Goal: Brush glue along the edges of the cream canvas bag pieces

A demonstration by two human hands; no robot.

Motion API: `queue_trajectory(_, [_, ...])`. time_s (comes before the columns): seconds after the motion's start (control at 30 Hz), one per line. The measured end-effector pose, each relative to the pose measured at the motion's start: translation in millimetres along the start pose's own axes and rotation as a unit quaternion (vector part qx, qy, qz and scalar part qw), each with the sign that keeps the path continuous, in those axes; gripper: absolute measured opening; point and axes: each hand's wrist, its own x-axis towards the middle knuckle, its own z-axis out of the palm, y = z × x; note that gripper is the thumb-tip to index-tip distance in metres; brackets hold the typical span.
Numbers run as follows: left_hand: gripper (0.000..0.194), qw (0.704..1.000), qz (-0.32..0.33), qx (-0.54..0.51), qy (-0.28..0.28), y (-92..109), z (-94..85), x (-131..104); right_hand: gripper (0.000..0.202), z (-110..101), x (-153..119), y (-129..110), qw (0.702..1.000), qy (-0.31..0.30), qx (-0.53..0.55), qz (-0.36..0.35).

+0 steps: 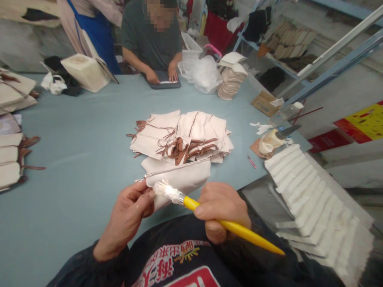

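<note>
My left hand (128, 215) pinches the left end of a cream fabric piece (185, 175), which has a folded edge. In my right hand (224, 211) is a yellow-handled brush (248, 236). Its white-coated bristles lie at the piece's left end, close to my left fingertips. Just beyond the piece, a pile of cream panels (158, 133) with brown straps and ties rests on the blue-green table (80, 147).
Cream stacks (10, 159) stand at the left edge. A glue-smeared container (267, 141) and small pink-handled tool (251, 162) are at right, near layered strips (311, 199). Across the table, a person (152, 44) works on a dark board (163, 81).
</note>
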Motion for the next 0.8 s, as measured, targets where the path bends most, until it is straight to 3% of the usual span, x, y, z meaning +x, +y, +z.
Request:
queue_trajectory(0.07, [0.020, 0.993, 0.068, 0.099, 0.008, -1.0, -0.8, -2.5, 0.025, -12.4, 9.1, -7.6, 0.989, 0.141, 0.042, 0.033])
queue_trajectory(0.1, [0.020, 0.978, 0.132, 0.163, 0.015, -1.0, -0.4, -3.7, 0.021, -17.7, 13.7, -11.2, 0.976, 0.200, 0.057, 0.070])
queue_trajectory(0.17, [0.025, 0.910, 0.296, 0.289, 0.027, -1.4, 1.3, -5.1, 0.020, -26.2, 21.7, -17.2, 0.947, 0.263, 0.068, 0.174])
queue_trajectory(0.27, [0.031, 0.771, 0.487, 0.410, 0.009, -5.2, 3.7, -4.8, 0.023, -34.8, 28.7, -21.7, 0.907, 0.284, 0.076, 0.300])
queue_trajectory(0.3, [0.031, 0.740, 0.513, 0.436, -0.005, -7.7, 4.1, -4.4, 0.024, -36.5, 29.9, -22.1, 0.902, 0.279, 0.082, 0.320])
queue_trajectory(0.37, [0.028, 0.705, 0.530, 0.471, -0.029, -14.2, 4.3, -3.8, 0.025, -37.9, 31.2, -21.7, 0.900, 0.255, 0.094, 0.341])
queue_trajectory(0.47, [0.024, 0.691, 0.527, 0.493, -0.039, -26.8, 4.2, -4.0, 0.024, -35.3, 31.6, -19.1, 0.909, 0.199, 0.105, 0.352])
queue_trajectory(0.67, [0.021, 0.704, 0.512, 0.492, -0.038, -47.9, 5.9, -5.1, 0.019, -28.0, 25.4, -14.9, 0.919, 0.094, 0.069, 0.377])
queue_trajectory(0.8, [0.021, 0.704, 0.509, 0.494, -0.033, -54.3, 7.5, -3.6, 0.024, -27.9, 16.8, -24.9, 0.904, 0.035, 0.084, 0.418])
